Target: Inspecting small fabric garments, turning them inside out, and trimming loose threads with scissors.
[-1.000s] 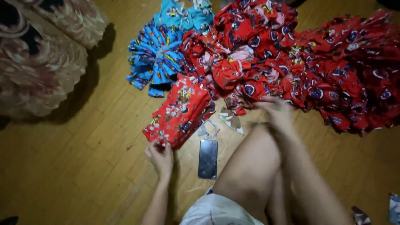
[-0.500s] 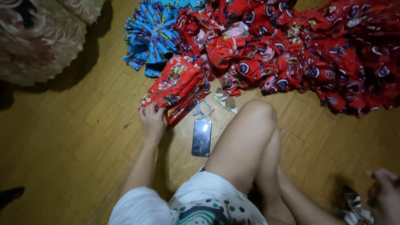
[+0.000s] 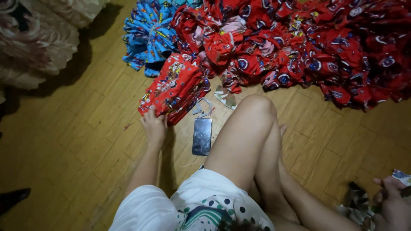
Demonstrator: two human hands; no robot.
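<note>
I sit on a wooden floor with my raised knee [image 3: 257,115] in the middle of the view. My left hand [image 3: 154,125] rests flat on the near edge of a folded stack of red printed cloth [image 3: 175,87]. My right hand [image 3: 391,205] is low at the bottom right corner, fingers curled around a small dark object [image 3: 404,191] above some scraps [image 3: 355,199]; what the object is I cannot tell. A dark phone [image 3: 202,136] lies flat on the floor between my left hand and my knee.
A big heap of red printed garments [image 3: 308,47] fills the top right, with a blue printed bundle [image 3: 147,36] to its left. A pale patterned cushion [image 3: 38,42] sits at the top left. Small cloth offcuts [image 3: 224,97] lie near the phone.
The view has swung left and down. My right hand left the red heap and dropped to the bottom right. My left hand stays on the folded red stack.
</note>
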